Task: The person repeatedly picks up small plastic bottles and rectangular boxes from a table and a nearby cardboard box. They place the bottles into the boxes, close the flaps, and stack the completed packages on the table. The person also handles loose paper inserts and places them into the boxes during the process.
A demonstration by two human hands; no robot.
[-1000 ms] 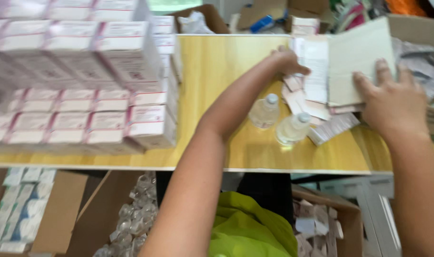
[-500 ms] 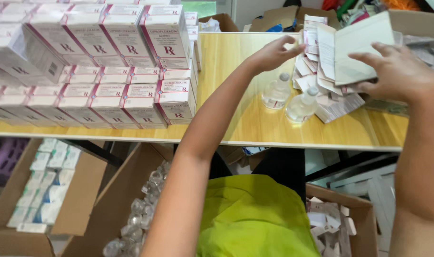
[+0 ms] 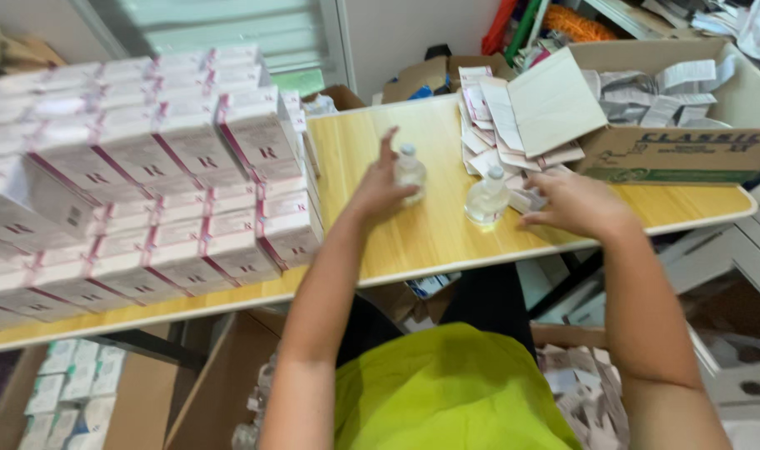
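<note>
Two small clear glass bottles with white caps stand on the yellow wooden table (image 3: pixel 413 242). My left hand (image 3: pixel 378 190) is wrapped around the left bottle (image 3: pixel 410 172). My right hand (image 3: pixel 575 204) rests on the table just right of the right bottle (image 3: pixel 486 198), its fingers on a flat folded carton (image 3: pixel 525 200) at the foot of a pile of paper leaflets and flat cartons (image 3: pixel 513 117).
Stacks of white and pink boxes (image 3: pixel 138 183) fill the table's left half. A cardboard box of folded leaflets (image 3: pixel 688 108) stands at the right end. Open cardboard boxes (image 3: pixel 80 392) with small boxes and bottles sit on the floor below.
Both hands have left the leaflet pile and come down toward the bottles. My left hand now grips the left bottle; my right hand has let go of the large flat card.
</note>
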